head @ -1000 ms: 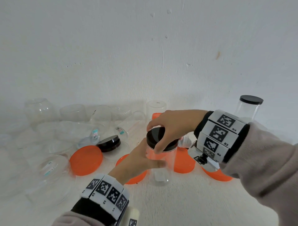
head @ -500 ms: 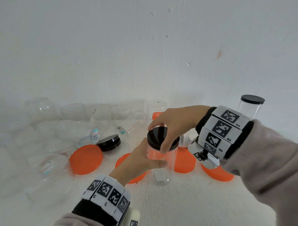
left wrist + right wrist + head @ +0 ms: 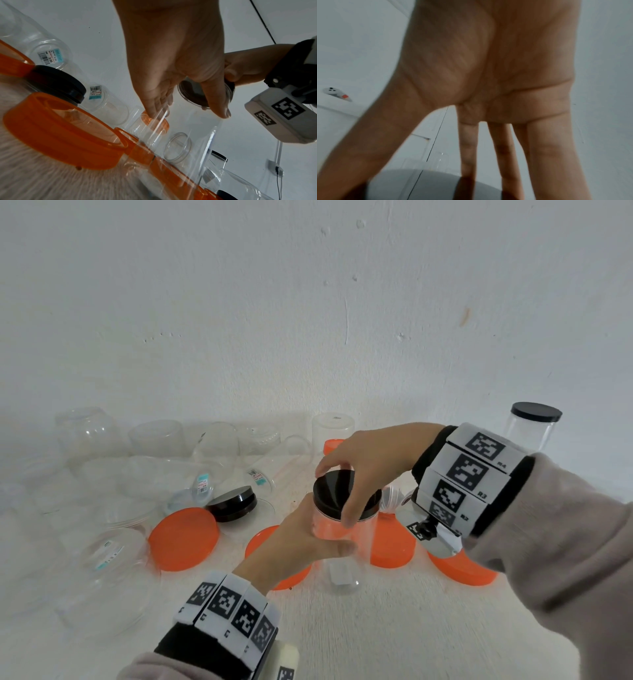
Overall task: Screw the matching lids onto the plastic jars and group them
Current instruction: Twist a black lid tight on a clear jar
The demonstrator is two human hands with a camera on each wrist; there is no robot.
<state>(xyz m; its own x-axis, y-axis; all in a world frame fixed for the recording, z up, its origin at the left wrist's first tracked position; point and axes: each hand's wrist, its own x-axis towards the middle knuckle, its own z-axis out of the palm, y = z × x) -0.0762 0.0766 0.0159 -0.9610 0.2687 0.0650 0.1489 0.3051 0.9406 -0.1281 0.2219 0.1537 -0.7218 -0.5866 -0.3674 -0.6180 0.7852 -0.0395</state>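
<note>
A tall clear plastic jar (image 3: 346,563) stands at the middle of the white surface, with a black lid (image 3: 334,491) on its mouth. My left hand (image 3: 308,539) grips the jar's body from the left, thumb across the front (image 3: 217,106). From above, my right hand (image 3: 363,470) holds the black lid, thumb on the near rim and fingers spread over its far edge (image 3: 436,184). A second black lid (image 3: 233,503) lies to the left. Another clear jar with a black lid (image 3: 531,429) stands at the far right by the wall.
Several orange lids (image 3: 183,537) lie around the held jar, one behind it (image 3: 390,546) and one under my right wrist (image 3: 459,571). Many clear lidless jars (image 3: 85,433) lie and stand along the wall at the left. Bare surface (image 3: 376,631) lies near me.
My right hand has turned a little on the black lid, its fingers shifting round the rim. The jar and my left hand stay in place.
</note>
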